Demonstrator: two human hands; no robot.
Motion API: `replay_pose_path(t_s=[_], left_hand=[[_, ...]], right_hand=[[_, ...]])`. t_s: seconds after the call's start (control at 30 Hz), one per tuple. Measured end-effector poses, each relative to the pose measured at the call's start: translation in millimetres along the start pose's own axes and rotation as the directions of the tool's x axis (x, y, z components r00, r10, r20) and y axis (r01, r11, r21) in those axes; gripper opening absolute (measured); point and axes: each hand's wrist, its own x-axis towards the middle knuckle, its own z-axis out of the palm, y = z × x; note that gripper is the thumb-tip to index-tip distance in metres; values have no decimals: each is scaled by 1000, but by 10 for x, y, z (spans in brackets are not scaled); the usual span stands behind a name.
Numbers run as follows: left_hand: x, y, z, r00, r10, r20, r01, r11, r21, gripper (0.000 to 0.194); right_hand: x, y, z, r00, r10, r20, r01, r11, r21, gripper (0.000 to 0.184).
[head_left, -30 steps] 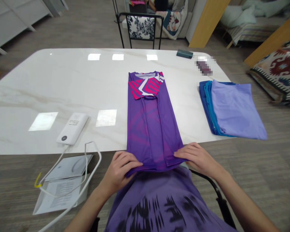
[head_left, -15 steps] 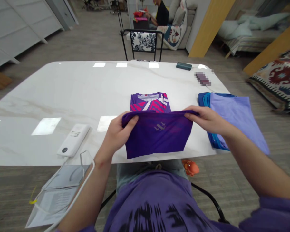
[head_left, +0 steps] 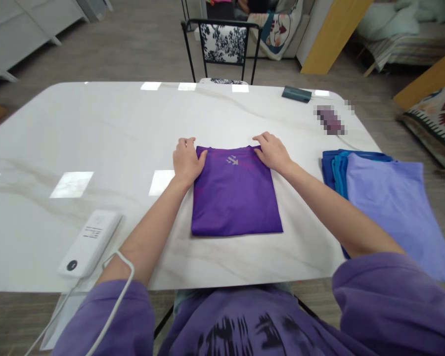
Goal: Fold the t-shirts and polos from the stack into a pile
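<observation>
White tabletop [head_left: 114, 133], glossy, rounded far corners, faint tan veining, square light reflections; wood-look floor [head_left: 141, 49] around, black-framed chair [head_left: 223, 44] behind far edge, patterned cushion [head_left: 435, 123] off to the right. Folded purple shirt [head_left: 233, 198] lies flat mid-table, bottom edge short of near rim. Wide stretch of tabletop to its left, narrower strip between it and the stack of clothes [head_left: 396, 198], which overhangs the right edge. White device [head_left: 92, 242], slim slab, near front left. Left hand [head_left: 188, 160] loosely open, thumb on shirt's top left corner; right hand [head_left: 272, 151] also loosely open, thumb at top right corner. Shirt fabric thin, smooth, near-square, small grey print by top edge
</observation>
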Motion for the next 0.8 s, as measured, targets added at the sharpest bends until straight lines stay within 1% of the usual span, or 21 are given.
replay_pose_path(t_s=[0.03,0.07,0.13,0.17,0.2,0.27,0.33,0.4,0.47,0.5,0.53,0.57,0.6,0.63,0.67,0.7,0.73,0.8], left_hand=[[-105,61,-34,998,47,-31,-46,998,30,63],[-231,131,-69,993,114,-30,-112,993,43,66],[-520,260,-115,964,264,40,-266,963,36,67],[-664,305,-115,943,321,88,-325,945,29,69],[-795,331,-99,926,353,133,-359,933,26,71],[-996,327,-28,911,356,205,-370,928,34,78],[-1105,275,53,904,342,257,-363,931,40,83],[-1132,214,99,895,345,283,-369,929,36,85],[-1089,165,89,892,352,283,-372,928,18,84],[-1040,142,67,906,334,258,-349,937,14,82],[-972,117,39,934,287,212,-298,954,22,80],[-886,86,10,967,207,148,-215,976,39,79],[-783,49,-16,991,102,81,-107,992,59,79],[-668,6,-36,999,-13,32,10,997,75,80],[-547,-40,-48,993,-121,15,119,989,86,83],[-428,-84,-51,978,-208,30,204,975,92,86],[-316,-123,-45,961,-267,69,260,961,96,89],[-142,-171,-15,938,-307,158,293,950,106,88]], right_hand=[[-87,-82,-9,999,-2,-40,2,1000,-18,55],[-186,-171,-16,998,-11,-56,10,1000,-21,61],[-403,-343,0,999,-40,-22,40,999,10,73],[-509,-415,31,998,-54,16,53,998,34,78],[-607,-471,76,996,-62,59,59,997,55,83],[-763,-533,191,989,-58,133,48,996,79,91],[-855,-546,301,984,-52,170,39,996,77,95],[-890,-541,364,983,-61,175,50,996,68,96],[-882,-534,363,984,-64,167,54,997,62,95],[-865,-525,338,988,-37,147,29,998,56,93],[-841,-509,299,994,20,111,-25,999,47,92],[-809,-481,251,992,108,60,-110,993,33,90],[-770,-441,197,976,216,7,-216,976,19,89],[-725,-389,141,944,327,-32,-327,945,7,88],[-675,-329,89,905,423,-43,-424,906,-2,87],[-623,-264,43,870,492,-26,-492,870,-9,84],[-571,-200,9,849,528,12,-528,849,-14,80],[-476,-98,-23,843,526,114,-528,849,-10,64]])
